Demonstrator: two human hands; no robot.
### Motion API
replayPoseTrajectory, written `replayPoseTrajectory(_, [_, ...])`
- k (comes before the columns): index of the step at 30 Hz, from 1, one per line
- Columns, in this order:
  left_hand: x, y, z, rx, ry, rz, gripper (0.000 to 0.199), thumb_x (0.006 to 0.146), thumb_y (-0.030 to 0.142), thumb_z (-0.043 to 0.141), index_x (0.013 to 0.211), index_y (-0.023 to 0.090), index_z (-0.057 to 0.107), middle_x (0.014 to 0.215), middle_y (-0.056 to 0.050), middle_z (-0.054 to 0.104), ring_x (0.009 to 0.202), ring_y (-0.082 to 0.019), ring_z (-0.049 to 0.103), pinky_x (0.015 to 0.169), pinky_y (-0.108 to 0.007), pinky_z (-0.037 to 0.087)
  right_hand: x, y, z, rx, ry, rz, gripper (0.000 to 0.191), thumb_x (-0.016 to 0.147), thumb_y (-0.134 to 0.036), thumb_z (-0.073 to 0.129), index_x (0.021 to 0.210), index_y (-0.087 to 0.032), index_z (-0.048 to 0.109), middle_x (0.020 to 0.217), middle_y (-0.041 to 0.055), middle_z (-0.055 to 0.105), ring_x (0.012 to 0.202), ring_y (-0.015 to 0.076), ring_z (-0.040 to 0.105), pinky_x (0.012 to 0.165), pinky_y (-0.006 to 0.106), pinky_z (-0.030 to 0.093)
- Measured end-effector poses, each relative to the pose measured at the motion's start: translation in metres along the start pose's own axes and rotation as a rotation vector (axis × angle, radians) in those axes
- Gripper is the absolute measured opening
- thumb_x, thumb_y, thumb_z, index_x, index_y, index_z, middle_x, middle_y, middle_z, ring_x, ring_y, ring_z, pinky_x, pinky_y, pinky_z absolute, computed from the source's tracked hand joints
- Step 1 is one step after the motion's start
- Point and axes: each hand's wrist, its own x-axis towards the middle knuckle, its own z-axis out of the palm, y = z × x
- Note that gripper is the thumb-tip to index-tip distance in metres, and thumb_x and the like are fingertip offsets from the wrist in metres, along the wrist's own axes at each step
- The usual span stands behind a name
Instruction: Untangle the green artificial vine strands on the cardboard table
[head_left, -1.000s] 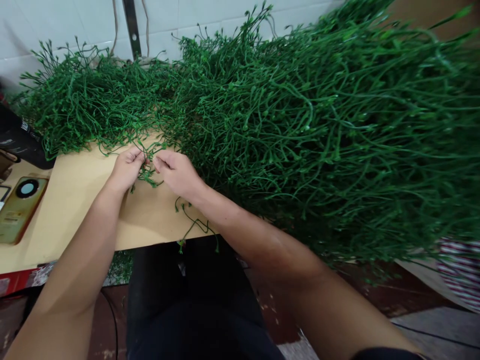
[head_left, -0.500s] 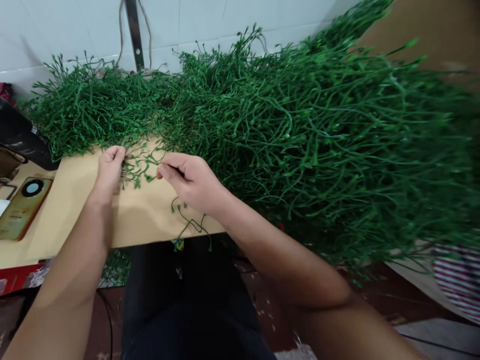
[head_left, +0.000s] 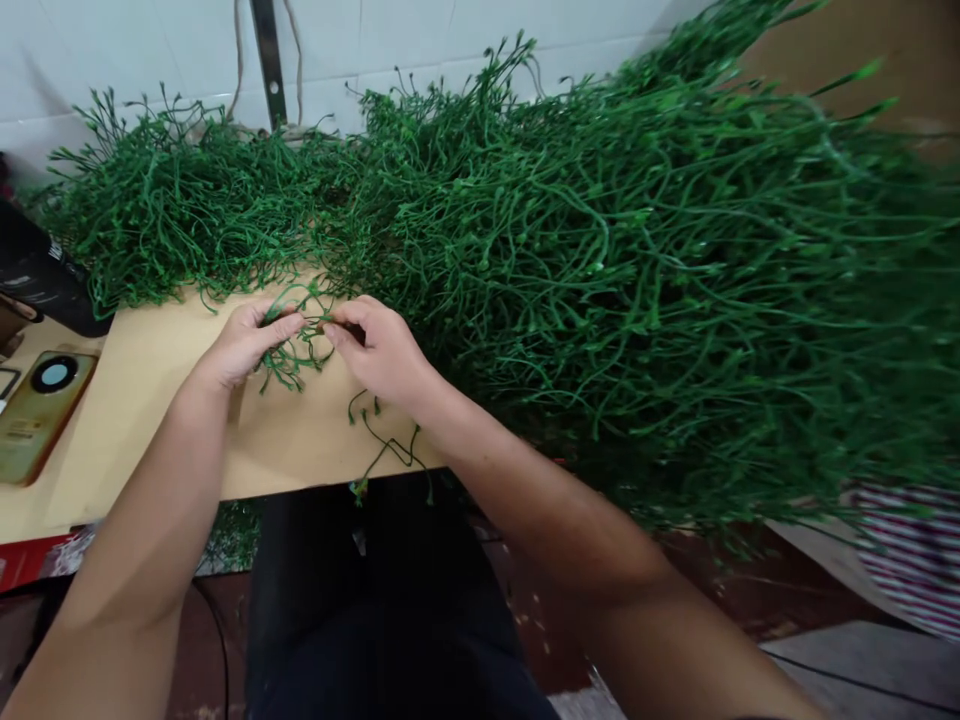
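Note:
My left hand is closed round a small bunch of green stems above the tan board. Close to its right, my right hand pinches green stems at the same bunch, thumb against forefinger. A few loose stems lie by the board's front edge. Behind the hands a heap of green stems rests against the wall, and a much larger heap spreads over the right side.
A phone and a black bottle are at the left. A metal strip runs down the tiled wall. Cardboard stands at the back right, and striped cloth is at the lower right.
My left hand has moved right, towards my right hand, and its thumb now reaches over the stems. The bunch between the hands is gathered closer together. The view has shifted slightly.

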Motion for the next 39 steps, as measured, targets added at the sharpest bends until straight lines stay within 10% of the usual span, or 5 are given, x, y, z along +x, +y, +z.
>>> replayPoseTrajectory(11, [-0.003,0.005,0.007,-0.083,-0.077,-0.056,0.038,0.051,0.042,0.083,0.072,0.015,0.067,0.065,-0.001,0.063,0.070,-0.016,0.061,0.069,-0.028,0.050,0.007,0.022,0.012,0.272,0.069,0.059,0.009,0.079,-0.019,0.048,0.082,-0.016,0.056,0.079,0.0023,0.056,0.077,0.0128,0.051,0.077,0.030,0.044])
replayPoseTrajectory(18, [-0.002,0.002,0.008,-0.054,0.035,-0.040,0.031,0.057,0.036,0.080,0.072,0.015,0.063,0.063,-0.001,0.060,0.069,-0.016,0.061,0.064,-0.027,0.049,-0.005,0.013,0.012,-0.020,0.224,-0.066,0.014,0.080,-0.029,0.056,0.087,-0.018,0.054,0.093,0.0078,0.054,0.096,0.0206,0.046,0.090,0.040,0.039])
replayPoseTrajectory(39, [-0.001,0.002,0.020,0.029,-0.021,0.020,0.030,0.064,0.038,0.077,0.081,0.016,0.067,0.076,-0.002,0.067,0.083,-0.019,0.064,0.077,-0.030,0.053,0.000,0.015,0.016,-0.039,0.034,-0.049,0.020,0.082,-0.022,0.050,0.066,-0.019,0.038,0.071,0.0004,0.044,0.069,0.0118,0.039,0.067,0.027,0.033])
